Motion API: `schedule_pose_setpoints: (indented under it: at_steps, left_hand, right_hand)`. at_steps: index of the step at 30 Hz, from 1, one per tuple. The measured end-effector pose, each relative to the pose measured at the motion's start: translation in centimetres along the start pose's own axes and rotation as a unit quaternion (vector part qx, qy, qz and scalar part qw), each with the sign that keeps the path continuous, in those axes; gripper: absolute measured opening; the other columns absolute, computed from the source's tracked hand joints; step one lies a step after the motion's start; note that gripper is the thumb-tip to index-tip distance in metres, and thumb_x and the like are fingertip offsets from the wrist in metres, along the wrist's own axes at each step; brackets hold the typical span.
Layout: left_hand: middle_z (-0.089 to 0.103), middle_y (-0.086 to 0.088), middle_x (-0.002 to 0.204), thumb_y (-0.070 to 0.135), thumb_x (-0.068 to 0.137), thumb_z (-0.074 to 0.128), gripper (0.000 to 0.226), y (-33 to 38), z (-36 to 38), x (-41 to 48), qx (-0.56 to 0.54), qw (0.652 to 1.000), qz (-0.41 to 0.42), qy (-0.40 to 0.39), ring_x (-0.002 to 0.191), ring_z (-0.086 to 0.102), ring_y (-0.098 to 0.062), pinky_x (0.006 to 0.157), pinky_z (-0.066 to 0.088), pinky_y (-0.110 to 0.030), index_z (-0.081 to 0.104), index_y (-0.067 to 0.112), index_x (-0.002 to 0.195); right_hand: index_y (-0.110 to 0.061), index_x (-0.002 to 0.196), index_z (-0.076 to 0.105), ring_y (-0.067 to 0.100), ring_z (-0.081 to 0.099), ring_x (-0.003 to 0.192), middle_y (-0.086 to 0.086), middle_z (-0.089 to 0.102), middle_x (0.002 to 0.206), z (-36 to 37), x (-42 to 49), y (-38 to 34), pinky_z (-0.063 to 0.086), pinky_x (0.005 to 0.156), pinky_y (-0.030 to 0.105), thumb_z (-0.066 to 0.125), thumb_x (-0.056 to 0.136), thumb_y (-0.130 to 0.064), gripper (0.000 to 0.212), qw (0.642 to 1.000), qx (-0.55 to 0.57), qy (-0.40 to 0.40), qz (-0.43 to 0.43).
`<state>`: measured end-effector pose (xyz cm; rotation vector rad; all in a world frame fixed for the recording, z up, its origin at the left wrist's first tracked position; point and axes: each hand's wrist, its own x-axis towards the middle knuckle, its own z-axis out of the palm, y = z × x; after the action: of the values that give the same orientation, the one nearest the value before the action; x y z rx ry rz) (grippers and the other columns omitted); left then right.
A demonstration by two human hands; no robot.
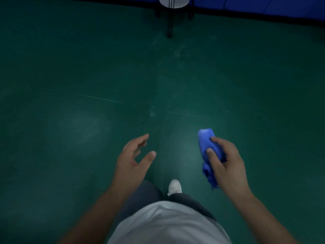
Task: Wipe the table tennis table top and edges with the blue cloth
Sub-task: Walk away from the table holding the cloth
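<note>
My right hand (226, 162) grips a bunched blue cloth (206, 140), thumb and forefinger curled over it, its tail hanging down below my palm. My left hand (135, 155) hangs in front of me with relaxed, slightly bent fingers and holds nothing. Both hands are over a green floor (88, 76). A blue surface with a dark edge (263, 7), possibly the table tennis table, runs along the top right of the view.
A dark-legged stand with a round white top (173, 2) stands on the floor at the top centre. My white shoe (175, 186) and dark trousers show below my hands. Scuff marks cross the floor.
</note>
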<state>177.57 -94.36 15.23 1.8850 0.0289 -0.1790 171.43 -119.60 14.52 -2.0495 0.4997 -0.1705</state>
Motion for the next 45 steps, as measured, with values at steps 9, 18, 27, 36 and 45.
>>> schedule_pose_setpoints:
  at_steps: [9,18,27,36,45]
  left_hand:
    - [0.062,0.011,0.128,0.009,0.089,0.071,0.049,0.6,0.2,27.7,-0.031,0.997,-0.057,0.052,0.118,0.059,0.001,0.105,0.048,-0.035,0.058,0.047,0.116]
    - [0.060,0.014,0.126,0.009,0.090,0.071,0.049,8.5,0.7,63.1,-0.024,1.000,0.005,-0.004,0.117,0.059,0.000,0.105,0.048,-0.035,0.056,0.048,0.115]
    - [0.061,0.008,0.130,0.006,0.089,0.072,0.050,12.0,5.1,91.8,-0.012,0.999,-0.014,-0.031,0.118,0.059,-0.001,0.106,0.045,-0.033,0.056,0.042,0.119]
    - [0.063,0.015,0.126,0.010,0.087,0.074,0.050,18.6,9.7,122.7,0.004,1.000,-0.011,0.001,0.119,0.057,0.004,0.103,0.043,-0.023,0.058,0.042,0.121]
    - [0.059,0.023,0.130,0.014,0.090,0.071,0.049,21.1,10.5,150.0,0.002,1.000,-0.010,-0.015,0.122,0.053,0.008,0.106,0.040,-0.023,0.056,0.053,0.117]
  right_hand:
    - [-0.051,0.109,0.058,-0.011,0.055,0.103,-0.031,0.055,0.117,7.4,28.5,-5.6,0.035,0.078,-0.002,0.066,0.093,-0.017,0.038,1.000,0.009,-0.016,-0.012]
    - [-0.040,0.114,0.063,-0.007,0.054,0.110,-0.027,0.056,0.119,13.6,57.7,-14.7,0.035,0.086,0.001,0.066,0.092,-0.020,0.029,0.999,-0.007,0.024,-0.019]
    - [-0.039,0.115,0.063,-0.006,0.055,0.108,-0.026,0.056,0.120,18.2,86.1,-16.9,0.035,0.086,0.001,0.066,0.091,-0.022,0.030,0.999,-0.010,0.049,-0.003]
    - [-0.039,0.118,0.062,-0.007,0.053,0.109,-0.021,0.056,0.120,21.3,118.4,-21.8,0.034,0.086,0.000,0.066,0.092,-0.018,0.034,1.000,-0.005,0.016,-0.007]
    - [-0.040,0.119,0.062,-0.008,0.054,0.108,-0.020,0.056,0.121,28.0,144.1,-27.2,0.035,0.085,0.000,0.065,0.091,-0.022,0.033,0.999,-0.008,0.033,-0.009]
